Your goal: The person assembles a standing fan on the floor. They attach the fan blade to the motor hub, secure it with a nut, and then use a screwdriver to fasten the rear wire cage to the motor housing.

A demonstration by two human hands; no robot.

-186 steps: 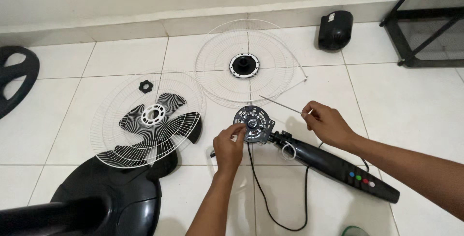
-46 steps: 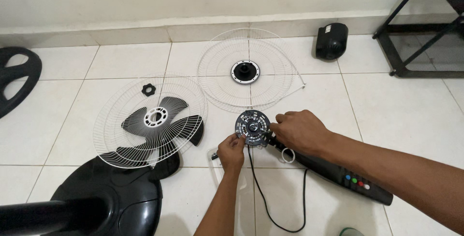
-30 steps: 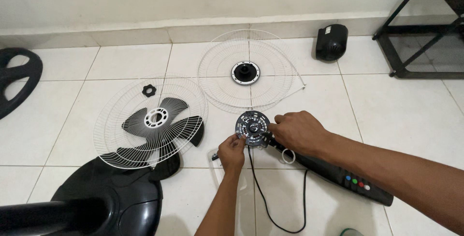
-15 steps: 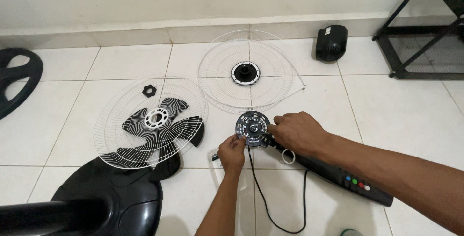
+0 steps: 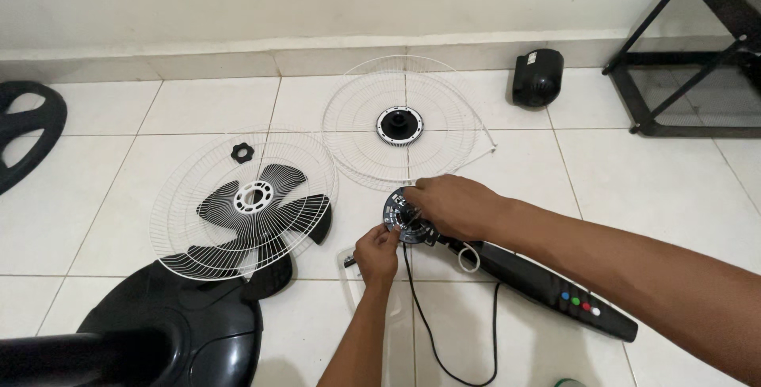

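Observation:
A black fan motor head (image 5: 400, 217) with a round front face lies on the white tiled floor, joined to a black neck with coloured buttons (image 5: 555, 292). My right hand (image 5: 452, 205) rests over the right side of the round face, fingers closed on it. My left hand (image 5: 376, 252) pinches at the lower left edge of the face; what it pinches is too small to tell. A black power cord (image 5: 432, 339) trails from the motor toward me.
A white wire grille with black blades lying on it (image 5: 246, 201) sits left. A second white grille (image 5: 404, 122) lies behind the motor. A black nut (image 5: 241, 152), black rear cover (image 5: 537, 76), round fan base (image 5: 174, 331) and black rack (image 5: 697, 46) surround the spot.
Six seconds ago my right hand was held away to the right of the motor; now it rests on the motor face. Over the last second both hands barely move.

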